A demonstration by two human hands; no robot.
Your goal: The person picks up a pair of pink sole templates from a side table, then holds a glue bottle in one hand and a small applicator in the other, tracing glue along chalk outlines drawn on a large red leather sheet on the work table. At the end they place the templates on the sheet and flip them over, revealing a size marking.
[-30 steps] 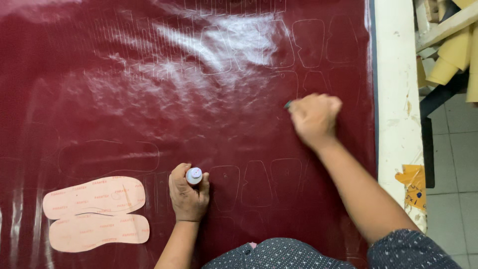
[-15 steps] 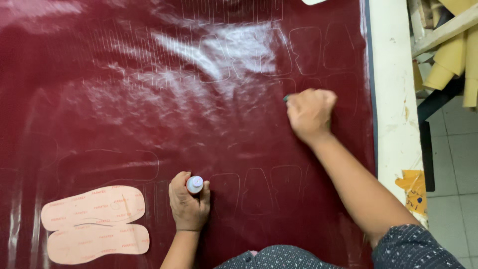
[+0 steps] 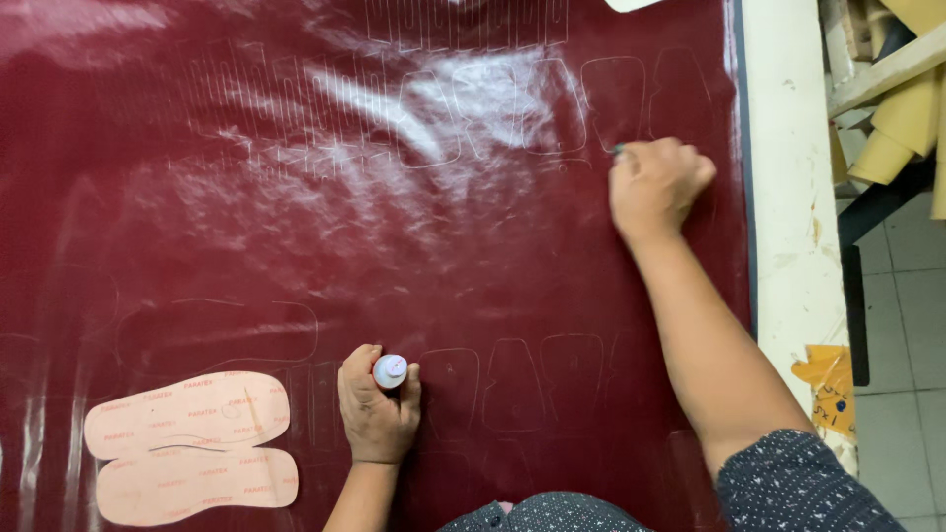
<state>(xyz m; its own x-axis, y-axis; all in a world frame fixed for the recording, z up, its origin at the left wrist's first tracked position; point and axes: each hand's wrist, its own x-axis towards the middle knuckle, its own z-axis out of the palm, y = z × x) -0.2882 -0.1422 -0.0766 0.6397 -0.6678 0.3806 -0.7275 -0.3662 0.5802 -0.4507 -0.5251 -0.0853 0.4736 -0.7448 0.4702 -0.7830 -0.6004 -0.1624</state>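
Left hand (image 3: pixel 377 414): clenched on a small capped bottle (image 3: pixel 390 370), near edge of the dark red sheet (image 3: pixel 296 197).
Right hand (image 3: pixel 655 185): fisted around a pen (image 3: pixel 618 150), far right, well apart from the left.

Two pink insole templates (image 3: pixel 189 448) lie left; yellowish rolls (image 3: pixel 902 108) sit right.

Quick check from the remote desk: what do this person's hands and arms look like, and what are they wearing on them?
Both hands are bare: no gloves, rings or watch show on the left hand or the right hand. The forearms are uncovered too. The right arm ends in a short dark navy sleeve speckled with small pale dots; the same fabric shows at the bottom edge, by the body. No left sleeve is in view.
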